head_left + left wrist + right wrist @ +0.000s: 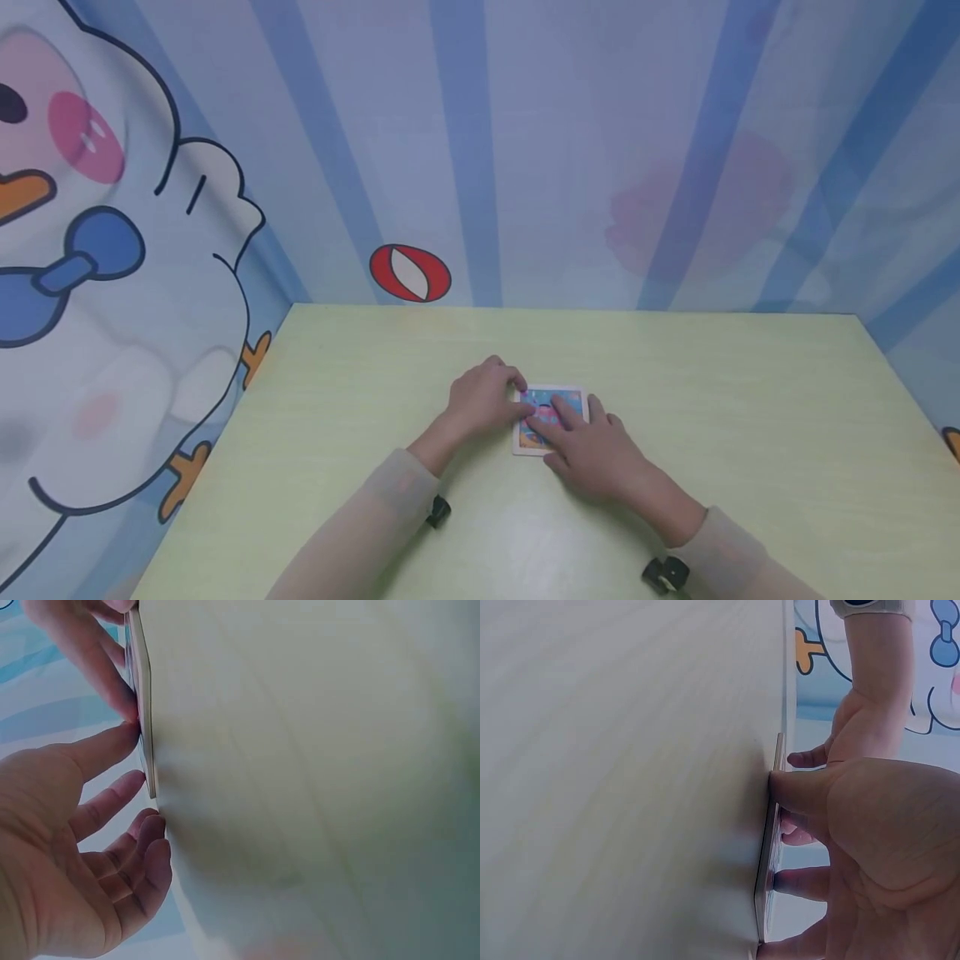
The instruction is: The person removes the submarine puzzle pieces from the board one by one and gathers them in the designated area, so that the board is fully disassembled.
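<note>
A small square board (530, 442) with a colourful picture and a pale border lies flat on the table. In the head view my left hand (482, 400) is at its far left corner, with thumb and index fingertips touching it. The left wrist view shows the other fingers of that left hand (90, 847) bent, off the board's thin edge (145, 697). From the right, my right hand (600, 454) reaches over the board, extended fingers on the picture and thumb near the close edge. In the right wrist view the right thumb (799, 787) touches the board's side (765, 870).
The pale yellow-green table (720, 400) spreads around both hands. Behind it rises a blue striped backdrop (540, 150) with a printed red and white ball (410, 273). A large white cartoon figure (150, 333) is printed at the left.
</note>
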{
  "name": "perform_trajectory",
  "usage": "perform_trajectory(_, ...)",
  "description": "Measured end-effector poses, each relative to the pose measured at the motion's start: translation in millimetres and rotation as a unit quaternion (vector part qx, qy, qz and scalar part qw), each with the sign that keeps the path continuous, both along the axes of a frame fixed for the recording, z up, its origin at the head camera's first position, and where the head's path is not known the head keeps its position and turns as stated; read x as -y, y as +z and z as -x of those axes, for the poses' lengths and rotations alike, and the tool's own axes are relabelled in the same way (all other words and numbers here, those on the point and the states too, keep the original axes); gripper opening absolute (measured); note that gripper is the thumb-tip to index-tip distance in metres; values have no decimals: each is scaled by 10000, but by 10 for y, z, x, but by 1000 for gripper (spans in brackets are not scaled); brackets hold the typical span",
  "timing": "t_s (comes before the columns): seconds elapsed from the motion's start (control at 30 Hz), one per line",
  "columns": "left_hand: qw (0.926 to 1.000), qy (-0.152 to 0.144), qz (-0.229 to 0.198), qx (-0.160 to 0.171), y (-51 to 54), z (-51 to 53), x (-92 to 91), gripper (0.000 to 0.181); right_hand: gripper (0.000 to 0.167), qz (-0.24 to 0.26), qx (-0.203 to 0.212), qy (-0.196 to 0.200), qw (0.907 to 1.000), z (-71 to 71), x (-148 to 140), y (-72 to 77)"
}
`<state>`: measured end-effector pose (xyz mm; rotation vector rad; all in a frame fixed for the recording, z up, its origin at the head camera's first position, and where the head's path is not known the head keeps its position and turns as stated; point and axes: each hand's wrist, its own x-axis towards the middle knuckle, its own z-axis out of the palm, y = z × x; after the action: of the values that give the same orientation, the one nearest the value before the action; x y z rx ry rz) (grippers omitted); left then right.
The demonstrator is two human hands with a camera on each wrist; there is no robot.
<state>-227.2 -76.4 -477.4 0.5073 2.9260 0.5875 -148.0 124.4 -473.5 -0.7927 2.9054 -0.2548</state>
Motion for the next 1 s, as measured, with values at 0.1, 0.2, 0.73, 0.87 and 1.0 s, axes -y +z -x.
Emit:
perform_trajectory(0.1,9999,70,-67,44,-9,4,-13,35,52,-37,-11,-13,10000,0,0,3)
perform_trajectory(0.2,9998,116,-126,92,-13,8,-22,36,52,-55,-7,-1,10000,0,2,7)
perform_trajectory(0.73,9996,166,-204,89,-7,-16,-27,35,52,-68,-34,23,10000,-4,0,9)
perform_trajectory(0.87,9996,171,-209,27,-16,-22,-30,35,52,-66,-42,25,10000,-3,-1,6)
perform_trajectory(1.0,9996,173,-210,-16,-17,-34,-35,37,52,-59,-46,5,10000,1,-3,-3)
